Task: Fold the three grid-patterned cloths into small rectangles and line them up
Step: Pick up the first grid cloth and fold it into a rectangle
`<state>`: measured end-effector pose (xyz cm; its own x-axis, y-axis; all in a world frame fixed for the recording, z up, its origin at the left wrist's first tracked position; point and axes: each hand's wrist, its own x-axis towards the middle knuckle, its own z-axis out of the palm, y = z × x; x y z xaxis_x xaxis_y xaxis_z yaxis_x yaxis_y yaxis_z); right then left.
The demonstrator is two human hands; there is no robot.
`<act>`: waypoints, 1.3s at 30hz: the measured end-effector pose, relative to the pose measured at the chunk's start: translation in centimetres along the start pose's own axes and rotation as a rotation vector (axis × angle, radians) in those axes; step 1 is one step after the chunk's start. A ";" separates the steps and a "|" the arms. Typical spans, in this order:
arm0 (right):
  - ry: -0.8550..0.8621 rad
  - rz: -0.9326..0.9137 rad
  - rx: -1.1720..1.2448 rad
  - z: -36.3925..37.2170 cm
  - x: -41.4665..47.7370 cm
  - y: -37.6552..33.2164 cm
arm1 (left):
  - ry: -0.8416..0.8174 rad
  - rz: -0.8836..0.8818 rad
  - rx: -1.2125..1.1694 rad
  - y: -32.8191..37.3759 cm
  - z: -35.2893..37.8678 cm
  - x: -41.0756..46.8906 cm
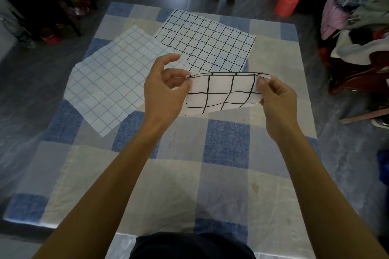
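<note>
- Left hand (166, 90): raised, thumb and fingers pinch the upper left corner of the folded cloth (221, 93).
- Right hand (277, 101): pinches the upper right corner.
- Forearms: both extended forward, apart.

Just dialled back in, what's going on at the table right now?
A person holds the wide-grid cloth up over the table, already folded into a strip. The left-hand grip pinches one top corner and the right-hand grip the other. The faint-grid cloth and the fine black-grid cloth lie unfolded and flat on the checked tablecloth, overlapping at one edge.
</note>
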<state>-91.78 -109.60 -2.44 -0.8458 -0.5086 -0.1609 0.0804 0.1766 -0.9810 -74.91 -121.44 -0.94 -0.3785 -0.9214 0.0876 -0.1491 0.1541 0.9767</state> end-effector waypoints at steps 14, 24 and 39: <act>-0.024 -0.009 0.012 -0.2 -0.3 -0.1 | 0.055 0.015 0.002 0.1 0.1 -0.4; 0.003 -0.075 -0.185 -0.6 0.1 1.1 | 0.055 0.232 0.125 0.3 0.0 -0.4; -0.398 -0.696 -0.652 4.7 -1.4 -1.6 | -0.128 0.409 0.308 -0.4 0.4 -1.1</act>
<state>-88.25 -113.08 -1.10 -0.3506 -0.8939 0.2792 -0.7615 0.0986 -0.6406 -74.78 -120.37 -1.50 -0.5676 -0.7161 0.4062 -0.2203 0.6075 0.7631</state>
